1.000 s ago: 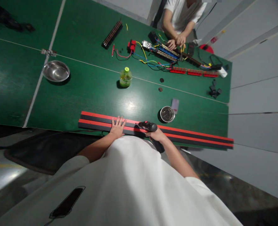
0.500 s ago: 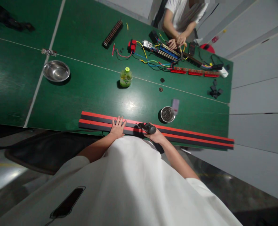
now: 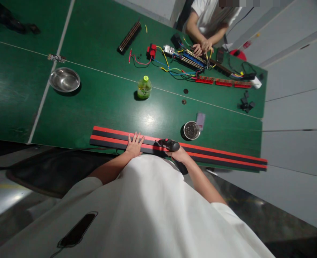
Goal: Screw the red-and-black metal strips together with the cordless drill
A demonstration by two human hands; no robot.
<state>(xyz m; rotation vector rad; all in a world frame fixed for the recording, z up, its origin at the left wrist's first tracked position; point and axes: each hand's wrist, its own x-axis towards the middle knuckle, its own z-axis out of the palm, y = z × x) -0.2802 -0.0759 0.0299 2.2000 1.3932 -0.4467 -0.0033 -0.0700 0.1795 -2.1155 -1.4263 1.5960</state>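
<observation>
Two long red and black strips (image 3: 222, 154) lie side by side along the near edge of the green table. My left hand (image 3: 134, 144) rests flat on them with its fingers spread. Wrapped round the handle of a black cordless drill (image 3: 169, 144) is my right hand (image 3: 178, 155). The drill's tip points left, over the strips just right of my left hand; whether it touches them I cannot tell. Beyond the drill stands a small metal bowl (image 3: 191, 130) full of small dark pieces, probably screws.
A green-labelled bottle (image 3: 144, 88) stands mid-table and a steel bowl (image 3: 65, 80) at the left. Across the table, a person's hands (image 3: 202, 47) work at wired parts (image 3: 192, 59). Small black blocks (image 3: 246, 103) lie at the right, two dark discs (image 3: 185, 91) nearer the middle.
The view has shifted very slightly. Both my hands and the drill stay in nearly the same place on the strips.
</observation>
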